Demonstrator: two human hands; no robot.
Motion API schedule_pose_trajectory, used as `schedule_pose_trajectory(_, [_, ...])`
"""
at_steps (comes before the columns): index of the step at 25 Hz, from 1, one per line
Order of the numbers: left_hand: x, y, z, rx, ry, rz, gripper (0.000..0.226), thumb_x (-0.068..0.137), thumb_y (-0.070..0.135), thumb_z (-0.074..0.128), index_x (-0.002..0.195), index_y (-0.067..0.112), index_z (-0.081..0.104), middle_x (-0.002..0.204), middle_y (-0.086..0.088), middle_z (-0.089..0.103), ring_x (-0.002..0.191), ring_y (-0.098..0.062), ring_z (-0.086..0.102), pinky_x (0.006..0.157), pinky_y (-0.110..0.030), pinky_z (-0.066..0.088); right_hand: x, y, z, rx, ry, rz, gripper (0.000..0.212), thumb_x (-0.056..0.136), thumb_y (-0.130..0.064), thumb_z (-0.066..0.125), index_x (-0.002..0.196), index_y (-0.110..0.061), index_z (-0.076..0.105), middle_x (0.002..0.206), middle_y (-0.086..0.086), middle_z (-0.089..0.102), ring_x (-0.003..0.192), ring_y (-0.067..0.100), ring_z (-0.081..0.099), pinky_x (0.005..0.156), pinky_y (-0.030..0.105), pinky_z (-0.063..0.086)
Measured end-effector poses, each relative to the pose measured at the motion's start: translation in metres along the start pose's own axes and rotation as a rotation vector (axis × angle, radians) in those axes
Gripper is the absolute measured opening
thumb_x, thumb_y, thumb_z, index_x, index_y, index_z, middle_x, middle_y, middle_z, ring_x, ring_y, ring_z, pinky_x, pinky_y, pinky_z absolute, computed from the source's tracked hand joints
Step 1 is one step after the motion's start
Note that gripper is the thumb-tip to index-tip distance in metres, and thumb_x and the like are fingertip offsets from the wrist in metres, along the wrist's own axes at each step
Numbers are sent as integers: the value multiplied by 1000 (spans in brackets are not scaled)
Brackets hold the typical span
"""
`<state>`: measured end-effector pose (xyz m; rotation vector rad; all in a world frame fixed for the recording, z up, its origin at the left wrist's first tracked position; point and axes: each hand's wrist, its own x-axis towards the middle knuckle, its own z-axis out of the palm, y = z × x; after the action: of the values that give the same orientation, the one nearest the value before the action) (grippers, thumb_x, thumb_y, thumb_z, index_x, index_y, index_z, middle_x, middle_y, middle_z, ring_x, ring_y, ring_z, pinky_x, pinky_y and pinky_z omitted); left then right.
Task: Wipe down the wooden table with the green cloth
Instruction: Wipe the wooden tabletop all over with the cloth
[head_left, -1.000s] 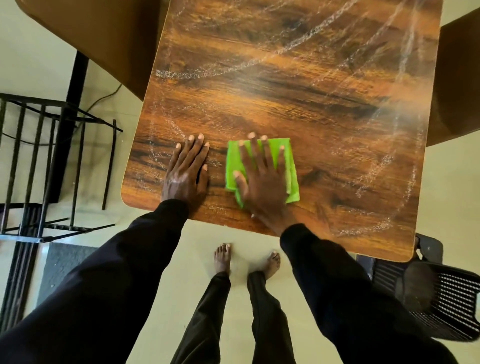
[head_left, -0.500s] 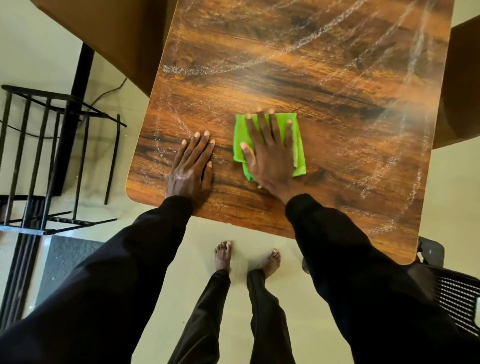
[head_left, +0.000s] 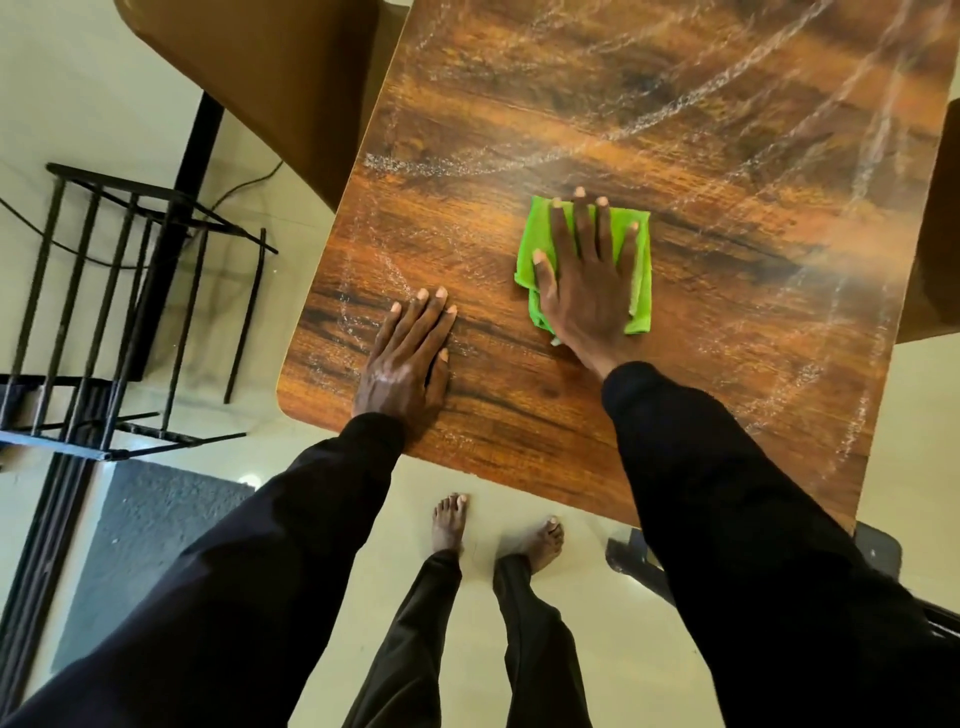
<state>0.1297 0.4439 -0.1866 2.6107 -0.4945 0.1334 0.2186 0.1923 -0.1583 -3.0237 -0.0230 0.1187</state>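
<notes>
- Beside the tabletop's (head_left: 727, 374) left edge stands one black metal rack (head_left: 104, 312), with one grey mat (head_left: 145, 530) on the floor by it. Two bare feet (head_left: 449, 522) stand off the near edge.
- One green cloth (head_left: 641, 291), bright and folded, lies near the tabletop's middle under the right hand (head_left: 587, 296), whose fingers (head_left: 582, 223) are spread flat.
- By the near left corner, the left hand (head_left: 405, 358) lies flat, fingers pressed together.
- White smeared streaks (head_left: 649, 130) cross the wood.

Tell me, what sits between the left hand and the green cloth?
Only bare wooden table, faintly streaked white, separates left hand from green cloth, per the head view.
</notes>
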Motion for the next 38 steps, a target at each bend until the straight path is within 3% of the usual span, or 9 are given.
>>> schedule_pose_trajectory(4, [2, 3, 0, -12, 8, -17, 51, 109, 17, 46, 159, 8, 44, 170, -10, 36, 162, -23, 28, 132, -50, 24, -44, 5, 7, -20, -52, -292, 70, 115, -56, 30, 175, -20, 22, 184, 9, 10, 171, 35, 6, 135, 67, 8])
schedule_pose_trajectory(6, [3, 3, 0, 1, -2, -20, 52, 109, 18, 44, 160, 8, 43, 171, -10, 35, 162, -23, 26, 132, -51, 25, -34, 29, 4, -5, -22, -234, 70, 115, -55, 28, 175, -20, 20, 184, 9, 9, 171, 34, 5, 135, 66, 5])
schedule_pose_trajectory(9, [2, 0, 1, 8, -29, -19, 52, 110, 20, 42, 161, 9, 41, 172, -9, 32, 163, -22, 23, 133, -49, 22, 19, 28, -3, 18, 29, 37, 69, 116, -55, 23, 174, -18, 22, 183, 11, 13, 170, 36, 10, 135, 66, 5])
schedule_pose_trajectory(12, [1, 0, 0, 9, -33, -19, 52, 110, 21, 41, 161, 9, 41, 172, -8, 32, 163, -21, 23, 133, -48, 21, 26, 4, -2, 16, 7, -29, 69, 115, -56, 22, 175, -20, 21, 184, 10, 12, 170, 36, 8, 134, 67, 6])
schedule_pose_trajectory(19, [1, -1, 3, 10, -13, -11, 52, 110, 22, 40, 160, 9, 43, 172, -8, 34, 163, -22, 25, 132, -50, 25, -153, 9, 23, -19, -120, -361, 71, 114, -60, 21, 175, -23, 20, 185, 6, 5, 171, 32, 2, 132, 69, 12])
schedule_pose_trajectory(25, [0, 1, 0, 20, 3, 8, 50, 110, 20, 42, 158, 7, 46, 169, -11, 37, 161, -26, 30, 132, -51, 24, -111, 4, 17, 20, 36, 46, 68, 115, -52, 30, 174, -20, 24, 184, 8, 11, 171, 34, 6, 135, 65, 3])
schedule_pose_trajectory(29, [-1, 7, -4, 25, 4, 14, 50, 110, 19, 41, 159, 8, 45, 170, -11, 37, 161, -25, 29, 133, -48, 22, -162, -34, 29, 46, -16, -197, 68, 115, -55, 32, 174, -21, 25, 184, 9, 11, 171, 34, 5, 134, 67, 6])
schedule_pose_trajectory(32, [-1, 10, -4, 20, 2, 4, 51, 109, 17, 43, 159, 7, 45, 170, -11, 36, 161, -26, 28, 133, -49, 21, -214, -11, 32, 41, -67, -315, 68, 115, -56, 33, 173, -22, 29, 184, 8, 14, 171, 33, 7, 134, 68, 7])
schedule_pose_trajectory(38, [-3, 8, -5, 58, -41, 8, 53, 111, 22, 37, 163, 9, 38, 173, -10, 29, 163, -24, 21, 135, -45, 13, -135, 7, 15, 33, 65, 64, 68, 114, -52, 28, 174, -21, 24, 184, 9, 11, 171, 34, 7, 135, 65, 4])
